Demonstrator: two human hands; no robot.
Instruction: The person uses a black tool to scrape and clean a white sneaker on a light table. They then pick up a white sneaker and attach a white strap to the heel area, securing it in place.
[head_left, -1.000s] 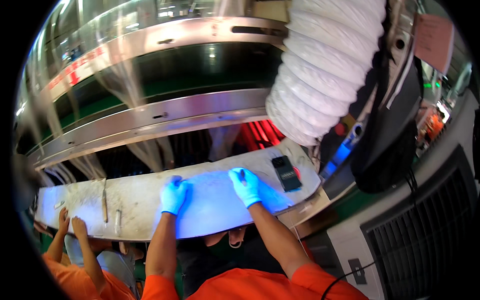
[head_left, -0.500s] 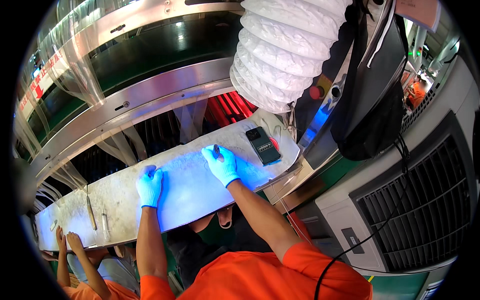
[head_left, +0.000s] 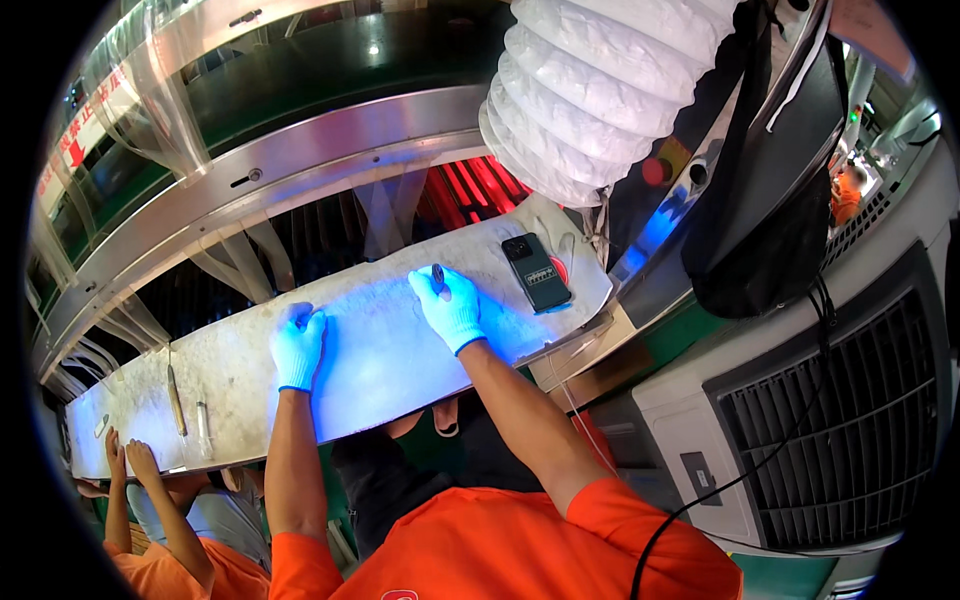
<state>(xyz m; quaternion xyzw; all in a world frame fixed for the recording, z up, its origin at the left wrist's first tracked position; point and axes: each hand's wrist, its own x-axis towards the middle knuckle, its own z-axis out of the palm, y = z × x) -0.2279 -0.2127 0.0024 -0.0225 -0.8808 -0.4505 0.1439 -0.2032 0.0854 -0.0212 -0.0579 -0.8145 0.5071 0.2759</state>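
Pale lettering (head_left: pixel 540 276) on phone (head_left: pixel 533 264) near right hand (head_left: pixel 450 306)

L hand (head_left: pixel 298 348) & R hand (head_left: pixel 452 312) gloved, well apart, 2 forearms (head_left: pixel 295 455) stretched fwd; L fingers (head_left: pixel 292 318) curled in, R fingers (head_left: pixel 423 286) gripping.

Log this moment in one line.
left hand: loosely curled, contents unclear | right hand: holding small dark object | phone: on table, right of right hand

Having phone (head_left: pixel 537 272) lying on table (head_left: pixel 370 370), right of right hand (head_left: pixel 449 305); having tube (head_left: pixel 204 432) and tool (head_left: pixel 177 402) lying left of left hand (head_left: pixel 297 347); having hose (head_left: pixel 590 110) hanging behind phone.
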